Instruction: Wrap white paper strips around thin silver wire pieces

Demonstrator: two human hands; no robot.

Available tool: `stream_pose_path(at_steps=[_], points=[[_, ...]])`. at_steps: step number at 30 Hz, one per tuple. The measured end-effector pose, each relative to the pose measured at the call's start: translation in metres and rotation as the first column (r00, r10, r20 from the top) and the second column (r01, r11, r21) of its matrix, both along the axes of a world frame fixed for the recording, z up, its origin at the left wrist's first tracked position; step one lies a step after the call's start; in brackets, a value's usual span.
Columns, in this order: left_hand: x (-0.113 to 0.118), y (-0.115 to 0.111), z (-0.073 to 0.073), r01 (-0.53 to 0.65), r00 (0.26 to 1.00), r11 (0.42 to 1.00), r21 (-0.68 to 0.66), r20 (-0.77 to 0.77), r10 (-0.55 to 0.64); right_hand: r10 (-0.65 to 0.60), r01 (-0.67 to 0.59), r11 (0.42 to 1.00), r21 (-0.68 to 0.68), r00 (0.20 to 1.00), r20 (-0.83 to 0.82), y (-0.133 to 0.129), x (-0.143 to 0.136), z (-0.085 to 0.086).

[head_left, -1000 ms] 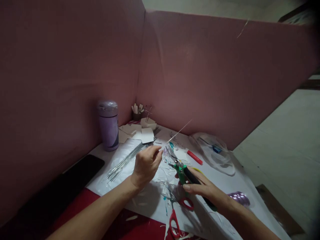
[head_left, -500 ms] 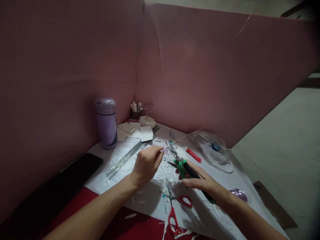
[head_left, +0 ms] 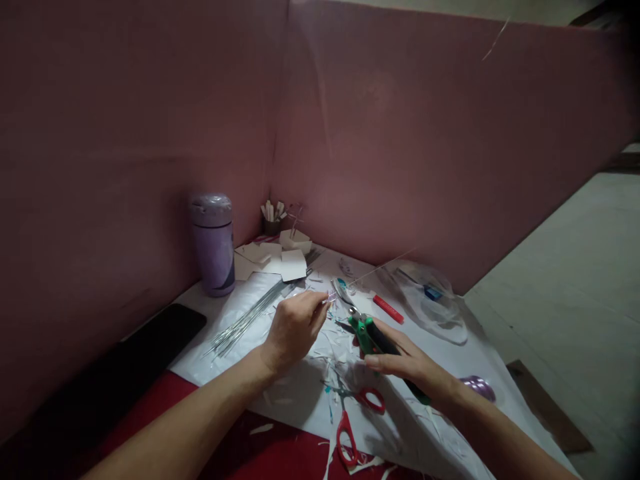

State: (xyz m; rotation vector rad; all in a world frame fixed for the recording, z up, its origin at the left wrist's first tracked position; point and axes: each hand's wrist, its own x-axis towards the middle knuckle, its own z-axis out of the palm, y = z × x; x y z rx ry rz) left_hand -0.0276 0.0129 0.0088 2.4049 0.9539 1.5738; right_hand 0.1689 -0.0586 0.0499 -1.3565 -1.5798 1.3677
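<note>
Left hand (head_left: 295, 327): thumb and fingertips pinched on a thin wire (head_left: 383, 267), free end toward 2 o'clock. Right hand (head_left: 397, 353): wrapped round snips (head_left: 365, 333), blades spread, near the pinch at its 4 o'clock. Can't tell if a blade touches the wire. Scissors (head_left: 345, 418) at 6 o'clock from snips, wire bundle (head_left: 250, 318) at left hand's 9, spool (head_left: 479, 388) at right hand's 4.

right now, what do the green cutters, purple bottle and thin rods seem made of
Green cutters: the head looks like metal, from its grey glint; the green and black grips, probably plastic or rubber. Purple bottle: smooth body, perhaps coated metal or plastic; the soft sheen leaves it open. Thin rods: likely bare metal wire, given their silvery shine.
</note>
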Motion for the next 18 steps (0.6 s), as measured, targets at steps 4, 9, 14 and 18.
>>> stream_pose_path(at_steps=[4,9,14,18], points=[[0.0002,-0.0003,-0.0012,0.003,1.0,1.0,0.003,0.001,-0.003,0.038,-0.037,0.999,0.022,0.998,-0.041,-0.001,-0.001,-0.0005],[0.0011,0.0002,-0.0023,0.01,1.0,1.0,0.003,-0.006,-0.01,0.016,-0.014,0.999,0.029,0.998,-0.058,-0.0011,-0.0054,0.002],[0.0009,0.0012,-0.002,0.008,1.0,1.0,0.016,-0.001,-0.008,0.005,-0.004,1.0,0.012,0.998,-0.07,-0.0026,-0.007,0.0011],[0.0003,0.0015,-0.0031,0.007,1.0,1.0,0.01,-0.022,-0.006,0.025,-0.024,0.999,0.022,0.997,-0.068,-0.0027,-0.0057,-0.0037]])
